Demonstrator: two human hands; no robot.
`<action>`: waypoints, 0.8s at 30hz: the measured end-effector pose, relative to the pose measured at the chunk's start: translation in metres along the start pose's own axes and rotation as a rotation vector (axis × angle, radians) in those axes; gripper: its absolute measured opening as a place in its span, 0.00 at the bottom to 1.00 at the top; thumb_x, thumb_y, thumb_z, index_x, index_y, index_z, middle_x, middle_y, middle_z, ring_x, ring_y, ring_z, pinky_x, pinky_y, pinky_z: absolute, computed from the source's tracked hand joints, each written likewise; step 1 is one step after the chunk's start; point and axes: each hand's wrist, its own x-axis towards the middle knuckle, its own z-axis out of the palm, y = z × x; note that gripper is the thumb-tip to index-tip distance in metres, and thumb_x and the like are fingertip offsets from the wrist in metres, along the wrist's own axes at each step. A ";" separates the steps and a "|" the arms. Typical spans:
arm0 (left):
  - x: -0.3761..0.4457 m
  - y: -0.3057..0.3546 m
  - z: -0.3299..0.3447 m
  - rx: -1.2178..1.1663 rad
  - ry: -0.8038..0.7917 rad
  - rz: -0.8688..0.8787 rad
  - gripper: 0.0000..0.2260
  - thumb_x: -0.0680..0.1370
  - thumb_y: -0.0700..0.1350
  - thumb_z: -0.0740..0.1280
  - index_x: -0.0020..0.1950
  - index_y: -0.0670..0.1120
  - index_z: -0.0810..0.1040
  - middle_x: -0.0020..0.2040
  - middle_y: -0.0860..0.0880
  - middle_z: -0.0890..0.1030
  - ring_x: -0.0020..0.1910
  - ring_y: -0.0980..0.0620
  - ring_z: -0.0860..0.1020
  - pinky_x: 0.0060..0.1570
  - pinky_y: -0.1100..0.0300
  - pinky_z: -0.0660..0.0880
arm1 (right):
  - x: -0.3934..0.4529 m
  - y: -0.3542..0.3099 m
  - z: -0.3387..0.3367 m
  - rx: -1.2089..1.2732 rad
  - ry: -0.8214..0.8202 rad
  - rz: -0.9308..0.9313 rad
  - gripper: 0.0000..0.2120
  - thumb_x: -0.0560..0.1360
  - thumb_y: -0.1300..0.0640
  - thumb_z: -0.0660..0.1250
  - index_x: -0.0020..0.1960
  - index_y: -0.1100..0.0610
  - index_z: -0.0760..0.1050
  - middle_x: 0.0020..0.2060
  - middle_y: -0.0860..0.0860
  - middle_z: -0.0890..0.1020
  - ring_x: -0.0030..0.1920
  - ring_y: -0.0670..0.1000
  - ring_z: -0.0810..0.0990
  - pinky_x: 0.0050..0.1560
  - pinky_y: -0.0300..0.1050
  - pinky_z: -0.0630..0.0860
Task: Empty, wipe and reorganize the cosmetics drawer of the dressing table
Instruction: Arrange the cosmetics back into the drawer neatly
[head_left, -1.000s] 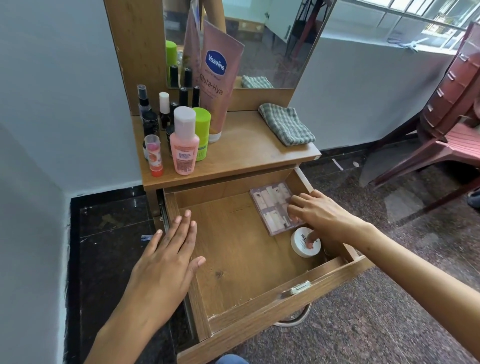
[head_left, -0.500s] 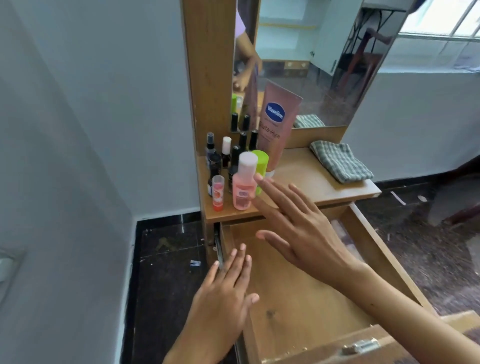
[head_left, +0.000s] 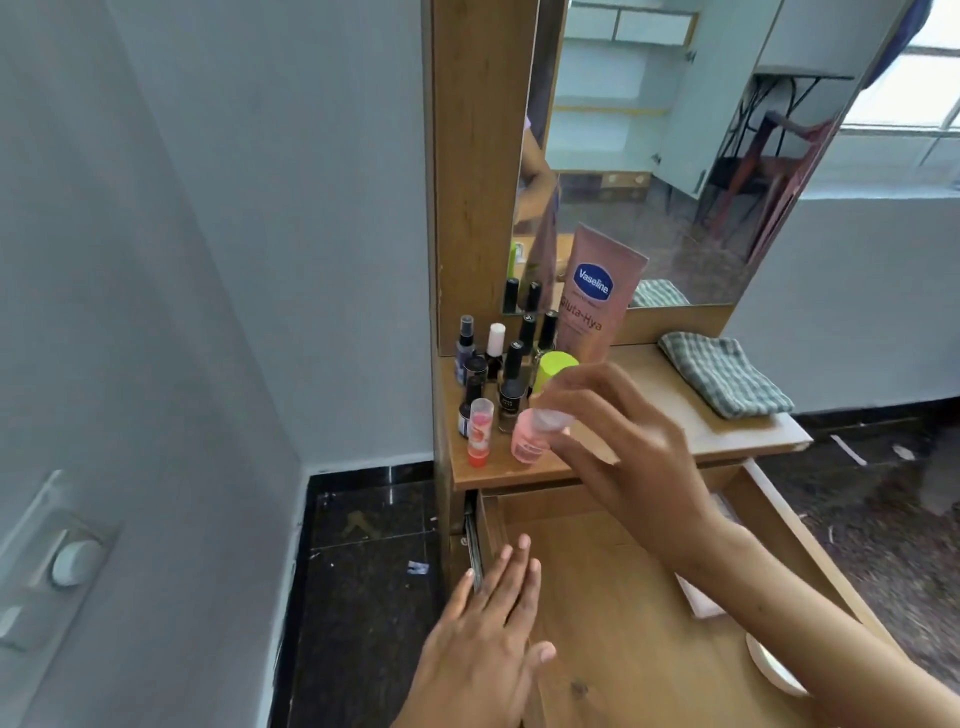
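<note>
The wooden drawer (head_left: 618, 597) is pulled out below the dressing table shelf (head_left: 675, 410). My left hand (head_left: 483, 639) rests flat, fingers straight, on the drawer's left edge. My right hand (head_left: 634, 467) reaches over the shelf, its thumb and fingers curled round the white cap of a pink bottle (head_left: 527, 444) that stands at the shelf's front. My right arm partly hides a white round jar (head_left: 769, 670) and a pale flat case (head_left: 698, 597) lying on the drawer's right side.
On the shelf's left stand several dark nail polish bottles (head_left: 511, 384), a red-and-clear tube (head_left: 479, 431), a green-capped container (head_left: 556, 366) and a Vaseline tube (head_left: 597, 301). A folded checked cloth (head_left: 722, 379) lies at the right. The mirror (head_left: 701, 156) rises behind.
My right hand left the jar in the drawer, rose to the shelf and closed on the pink bottle's cap. My view swung up and left. The left hand stayed on the drawer edge.
</note>
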 end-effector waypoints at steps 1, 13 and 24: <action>-0.002 0.001 -0.005 -0.020 -0.016 0.013 0.27 0.71 0.59 0.53 0.66 0.48 0.68 0.71 0.49 0.67 0.66 0.55 0.67 0.51 0.55 0.77 | -0.002 -0.002 -0.008 0.030 -0.008 0.012 0.10 0.73 0.63 0.71 0.54 0.63 0.79 0.53 0.55 0.78 0.53 0.48 0.77 0.51 0.36 0.75; -0.015 -0.003 -0.010 -0.045 -0.021 0.049 0.30 0.75 0.62 0.37 0.73 0.49 0.37 0.72 0.54 0.31 0.72 0.58 0.34 0.73 0.58 0.43 | -0.074 0.015 -0.015 0.130 -0.177 0.248 0.09 0.70 0.57 0.74 0.50 0.53 0.80 0.49 0.45 0.78 0.43 0.46 0.79 0.39 0.47 0.77; -0.015 0.006 -0.027 -0.054 -0.067 0.013 0.29 0.77 0.61 0.45 0.68 0.51 0.32 0.71 0.54 0.30 0.71 0.58 0.33 0.68 0.62 0.33 | -0.138 0.061 -0.033 -0.160 -0.366 0.109 0.12 0.74 0.64 0.69 0.52 0.53 0.70 0.46 0.52 0.76 0.39 0.51 0.76 0.34 0.43 0.76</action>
